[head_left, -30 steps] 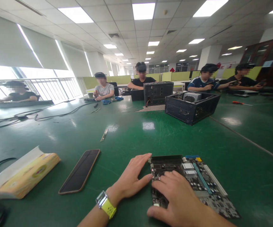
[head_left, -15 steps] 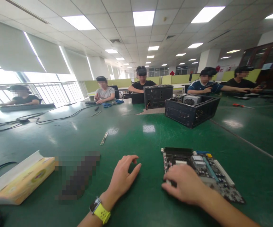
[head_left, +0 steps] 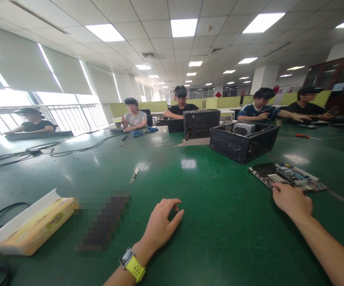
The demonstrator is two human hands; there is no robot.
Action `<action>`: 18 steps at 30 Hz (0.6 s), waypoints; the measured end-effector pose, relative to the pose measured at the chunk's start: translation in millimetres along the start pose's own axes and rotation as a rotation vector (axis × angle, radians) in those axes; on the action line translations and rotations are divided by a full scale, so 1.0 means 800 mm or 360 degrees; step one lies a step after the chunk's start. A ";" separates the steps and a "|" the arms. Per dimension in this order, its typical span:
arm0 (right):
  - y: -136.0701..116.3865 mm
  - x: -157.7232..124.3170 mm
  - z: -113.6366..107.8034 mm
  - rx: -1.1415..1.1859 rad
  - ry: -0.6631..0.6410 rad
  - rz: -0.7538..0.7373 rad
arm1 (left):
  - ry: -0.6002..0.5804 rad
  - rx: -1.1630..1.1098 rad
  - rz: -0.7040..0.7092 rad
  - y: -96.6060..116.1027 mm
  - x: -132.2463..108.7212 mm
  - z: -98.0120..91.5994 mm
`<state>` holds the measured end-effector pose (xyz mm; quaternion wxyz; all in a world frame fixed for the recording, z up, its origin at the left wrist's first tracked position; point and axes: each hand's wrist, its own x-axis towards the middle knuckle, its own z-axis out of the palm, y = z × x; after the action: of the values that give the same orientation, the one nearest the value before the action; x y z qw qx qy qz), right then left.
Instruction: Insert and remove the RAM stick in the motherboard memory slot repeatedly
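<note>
My right hand holds a motherboard by its near edge. The board is low over the green tabletop at the right; I cannot tell whether all of it touches the table. Part of the near edge is hidden behind my fingers. My left hand, with a yellow-strapped watch on the wrist, rests on the table with nothing in it, fingers loosely bent and thumb apart. Left of it lies a dark, blurred-out flat object. Beyond that is a memory stick.
An open computer case stands past the motherboard, with another case behind it. A tissue pack lies at the near left, and cables run across the left side. A screwdriver lies far right. Several people sit around the table.
My right hand has carried or slid the motherboard away from me and to the right, towards the open computer case. My left hand has stayed nearly in place.
</note>
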<state>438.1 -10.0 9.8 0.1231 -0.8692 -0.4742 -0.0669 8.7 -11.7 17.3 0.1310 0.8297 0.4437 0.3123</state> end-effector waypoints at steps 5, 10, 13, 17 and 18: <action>-0.018 -0.007 -0.010 -0.0029 -0.0105 -0.0194 | -0.0017 0.0023 0.0001 0.005 0.001 0.000; -0.062 -0.057 -0.040 0.0032 -0.0309 -0.0618 | -0.0065 0.0088 0.0060 0.014 0.001 0.000; -0.092 -0.107 -0.077 0.0240 -0.0607 -0.1003 | -0.0091 0.0098 0.0084 0.017 0.000 0.002; -0.110 -0.157 -0.109 0.0990 -0.1765 -0.1292 | -0.0174 0.0088 0.0092 0.020 -0.002 0.005; -0.111 -0.164 -0.111 0.1159 -0.2096 -0.1318 | -0.0206 0.0084 0.0107 0.021 -0.003 0.005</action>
<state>292.7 -94.1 77.8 0.0597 -0.3942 -0.7200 0.5680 21.8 -22.9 21.5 0.1270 0.8658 0.4141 0.2505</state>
